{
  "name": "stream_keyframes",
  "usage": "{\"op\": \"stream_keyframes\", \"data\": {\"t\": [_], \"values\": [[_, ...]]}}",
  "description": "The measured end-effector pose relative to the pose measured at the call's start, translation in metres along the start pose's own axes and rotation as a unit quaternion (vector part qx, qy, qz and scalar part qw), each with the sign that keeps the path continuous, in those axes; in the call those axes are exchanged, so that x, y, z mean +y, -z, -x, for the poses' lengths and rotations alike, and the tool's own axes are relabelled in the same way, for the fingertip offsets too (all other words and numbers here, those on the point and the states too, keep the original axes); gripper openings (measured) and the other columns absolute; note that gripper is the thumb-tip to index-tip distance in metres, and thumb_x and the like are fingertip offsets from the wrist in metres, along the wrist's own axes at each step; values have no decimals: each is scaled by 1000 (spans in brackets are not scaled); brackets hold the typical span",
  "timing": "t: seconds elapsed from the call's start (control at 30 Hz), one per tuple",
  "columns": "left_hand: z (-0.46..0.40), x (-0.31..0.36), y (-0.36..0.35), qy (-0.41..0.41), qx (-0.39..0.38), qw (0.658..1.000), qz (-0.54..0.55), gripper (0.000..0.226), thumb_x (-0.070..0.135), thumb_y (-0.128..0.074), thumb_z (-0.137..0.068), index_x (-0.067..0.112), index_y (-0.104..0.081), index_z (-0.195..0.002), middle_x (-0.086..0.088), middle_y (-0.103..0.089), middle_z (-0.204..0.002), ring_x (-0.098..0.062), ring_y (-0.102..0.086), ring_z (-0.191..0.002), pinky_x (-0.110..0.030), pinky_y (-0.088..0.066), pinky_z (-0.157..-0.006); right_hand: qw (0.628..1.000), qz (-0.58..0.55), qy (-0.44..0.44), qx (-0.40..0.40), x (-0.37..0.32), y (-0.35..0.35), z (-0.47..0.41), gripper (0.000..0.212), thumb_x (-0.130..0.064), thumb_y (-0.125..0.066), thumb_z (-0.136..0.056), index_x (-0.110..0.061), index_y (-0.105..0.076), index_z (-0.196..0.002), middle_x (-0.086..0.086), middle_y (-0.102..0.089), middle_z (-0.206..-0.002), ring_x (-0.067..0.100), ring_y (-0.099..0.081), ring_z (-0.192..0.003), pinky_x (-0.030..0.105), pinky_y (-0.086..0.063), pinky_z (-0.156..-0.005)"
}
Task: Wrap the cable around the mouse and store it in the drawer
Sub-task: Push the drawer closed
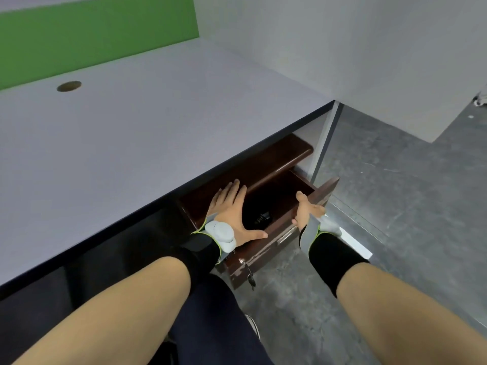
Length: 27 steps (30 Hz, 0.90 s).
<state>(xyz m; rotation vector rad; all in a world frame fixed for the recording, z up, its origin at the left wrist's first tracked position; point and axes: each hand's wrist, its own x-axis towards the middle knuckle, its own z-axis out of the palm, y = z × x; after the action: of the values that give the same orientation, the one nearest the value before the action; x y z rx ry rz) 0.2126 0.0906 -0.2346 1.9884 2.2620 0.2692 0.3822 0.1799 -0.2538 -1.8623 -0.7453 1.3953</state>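
A dark brown wooden drawer stands pulled out from a cabinet under the desk. Inside it, in shadow, lies a black mouse with its cable around it; details are hard to make out. My left hand is spread flat, fingers apart, over the left part of the drawer opening, holding nothing. My right hand rests on the drawer's front edge at the right, thumb up over the rim, fingers curled on the outer face.
The pale desk top with a round cable hole runs above the drawer. A green panel stands behind it. A key hangs from the drawer front's lock. Grey floor lies to the right.
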Motion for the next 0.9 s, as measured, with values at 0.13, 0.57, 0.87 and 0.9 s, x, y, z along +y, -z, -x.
{"op": "stream_keyframes", "data": {"t": [0.13, 0.57, 0.87, 0.9], "values": [[1, -7, -6, -12, 44, 998, 39, 105, 70, -60, -67, 19, -26, -153, -4, -16, -164, -20, -12, -151, -36, -7, -122, 994, 105, -5, -17, 8, -16, -19, 112, -101, -49, -25, -17, -53, -99, 11, -65, -83, 27, -70, -79, 43, -56, -83], [2, -12, -14, -43, 81, 995, 42, 83, 12, -50, -74, 9, -25, -152, -9, -21, -163, -21, -16, -151, -26, 2, -118, 984, 29, -4, -173, -12, -86, 22, 109, -68, -72, -45, -16, -45, -138, 12, -64, -117, 24, -64, -86, 40, -61, -76], [0, -10, -5, -36, 18, 999, 35, 95, 17, -63, -72, 12, -16, -154, -7, -10, -165, -19, -5, -152, -25, 7, -117, 970, -14, -33, -242, -23, -85, 43, 39, -34, -63, -90, -8, -57, -119, 11, -65, -106, 30, -62, -110, 51, -51, -98], [1, -10, 0, -32, 5, 999, 31, 97, 18, -65, -72, 12, -15, -155, -6, -8, -165, -19, -4, -152, -25, 8, -116, 970, 5, -33, -241, -22, -84, 44, 45, -35, -62, -90, -7, -55, -125, 14, -63, -112, 31, -61, -110, 50, -52, -97]]}}
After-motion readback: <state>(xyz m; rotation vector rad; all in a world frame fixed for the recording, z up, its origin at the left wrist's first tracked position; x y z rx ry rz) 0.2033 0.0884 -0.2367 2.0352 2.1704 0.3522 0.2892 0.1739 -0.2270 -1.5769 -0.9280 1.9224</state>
